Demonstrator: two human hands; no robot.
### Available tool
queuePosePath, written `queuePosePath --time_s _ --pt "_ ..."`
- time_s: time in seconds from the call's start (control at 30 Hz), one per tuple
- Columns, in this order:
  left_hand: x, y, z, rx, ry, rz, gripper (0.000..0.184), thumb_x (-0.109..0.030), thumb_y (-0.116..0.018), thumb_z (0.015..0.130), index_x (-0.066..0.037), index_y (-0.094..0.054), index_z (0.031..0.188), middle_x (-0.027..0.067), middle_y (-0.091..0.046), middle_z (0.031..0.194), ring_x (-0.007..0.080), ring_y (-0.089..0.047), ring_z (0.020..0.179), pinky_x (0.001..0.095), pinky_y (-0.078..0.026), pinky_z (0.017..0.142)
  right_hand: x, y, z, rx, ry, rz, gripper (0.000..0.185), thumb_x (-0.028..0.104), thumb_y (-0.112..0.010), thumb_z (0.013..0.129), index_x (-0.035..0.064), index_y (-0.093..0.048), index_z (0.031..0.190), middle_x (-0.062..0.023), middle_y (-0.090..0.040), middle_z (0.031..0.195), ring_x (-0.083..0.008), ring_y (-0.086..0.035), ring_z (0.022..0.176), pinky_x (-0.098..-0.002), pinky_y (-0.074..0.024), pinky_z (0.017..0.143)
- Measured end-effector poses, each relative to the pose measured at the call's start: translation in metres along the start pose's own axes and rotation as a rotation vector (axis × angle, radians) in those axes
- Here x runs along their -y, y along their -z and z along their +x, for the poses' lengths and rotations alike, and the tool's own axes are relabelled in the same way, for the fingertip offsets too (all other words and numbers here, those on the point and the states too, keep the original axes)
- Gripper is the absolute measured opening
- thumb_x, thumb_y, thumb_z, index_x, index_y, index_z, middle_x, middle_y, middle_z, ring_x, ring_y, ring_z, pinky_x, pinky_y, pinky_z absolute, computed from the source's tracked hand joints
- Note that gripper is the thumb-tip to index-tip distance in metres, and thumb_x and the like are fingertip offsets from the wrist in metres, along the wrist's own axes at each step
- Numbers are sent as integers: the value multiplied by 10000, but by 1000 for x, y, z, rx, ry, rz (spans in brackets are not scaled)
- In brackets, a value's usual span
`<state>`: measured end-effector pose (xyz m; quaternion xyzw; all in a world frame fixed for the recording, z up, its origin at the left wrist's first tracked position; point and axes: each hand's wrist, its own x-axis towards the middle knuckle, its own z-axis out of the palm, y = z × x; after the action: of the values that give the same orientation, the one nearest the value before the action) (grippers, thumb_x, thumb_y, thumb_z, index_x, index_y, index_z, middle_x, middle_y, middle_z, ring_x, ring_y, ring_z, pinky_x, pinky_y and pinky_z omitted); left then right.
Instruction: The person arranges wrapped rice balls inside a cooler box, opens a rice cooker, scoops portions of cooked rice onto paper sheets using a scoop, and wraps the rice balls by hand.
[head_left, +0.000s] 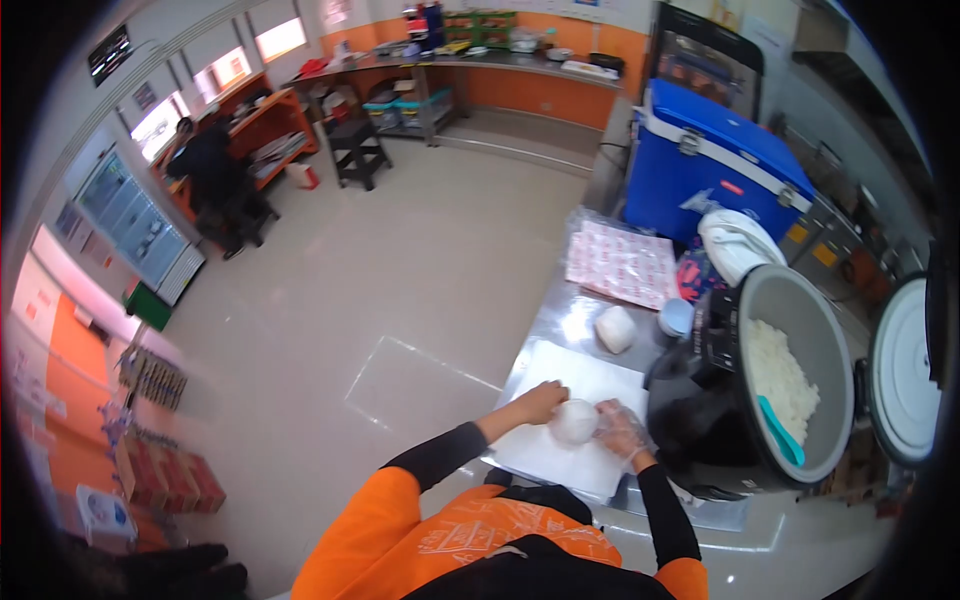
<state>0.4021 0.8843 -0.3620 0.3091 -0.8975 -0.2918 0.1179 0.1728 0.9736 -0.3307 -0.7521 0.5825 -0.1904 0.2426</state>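
A round white ball, perhaps wrapped rice (573, 423), rests on a white sheet (535, 375) at the edge of the metal table. My left hand (542, 402) is at its upper left side, fingers curled, with whatever is between them too small to make out. On the ball's right side is my right hand (620, 430), in a clear plastic glove, its fingers apart and touching the ball. Another white lump (615, 329) sits just beyond the sheet, beside a small light-blue cup (676, 317).
To the right stands a large black cooker (690, 420) holding white rice (780, 375) and a teal paddle (782, 432). Farther back are printed sheets (622, 264), a white cloth (740, 243) and a blue cooler (710, 165). A person (215, 175) is at the far left.
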Motion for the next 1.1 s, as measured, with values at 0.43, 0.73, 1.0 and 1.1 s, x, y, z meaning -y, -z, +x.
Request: queuePosePath --time_s 0.43,0.73,1.0,1.1 --pt "-43 50 -19 186 306 -1784 504 -198 -724 811 -104 -499 1252 10 -571 1183 120 -532 1108 319 -382 1035 30 28 -20 -203 -239 1474 442 133 -641 876 32 -478 1274 -60 -562 1188 -143 -528 1111 -274 -428 949" --pt "-78 49 -19 -171 132 -1795 658 -140 -719 811 -27 -382 1365 86 -511 1311 192 -493 1216 349 -350 1073 102 0 16 -651 -176 1638 419 128 -542 922 19 -444 1314 -73 -507 1295 -189 -485 1190 -346 -374 1030" --pt "-71 74 -35 -158 179 -1593 499 -67 -644 862 -35 -444 1318 63 -548 1219 173 -508 1159 323 -372 1036 99 31 19 -380 -165 2025 502 345 -630 900 12 -486 1247 -85 -552 1214 -201 -561 1101 -347 -455 956" --pt "-71 71 -36 -251 196 -1515 417 -60 -640 865 -33 -502 1258 49 -565 1164 148 -514 1118 300 -382 1012 105 24 24 -504 -322 1734 561 365 -665 877 9 -457 1257 -95 -541 1181 -184 -538 1112 -338 -467 931"
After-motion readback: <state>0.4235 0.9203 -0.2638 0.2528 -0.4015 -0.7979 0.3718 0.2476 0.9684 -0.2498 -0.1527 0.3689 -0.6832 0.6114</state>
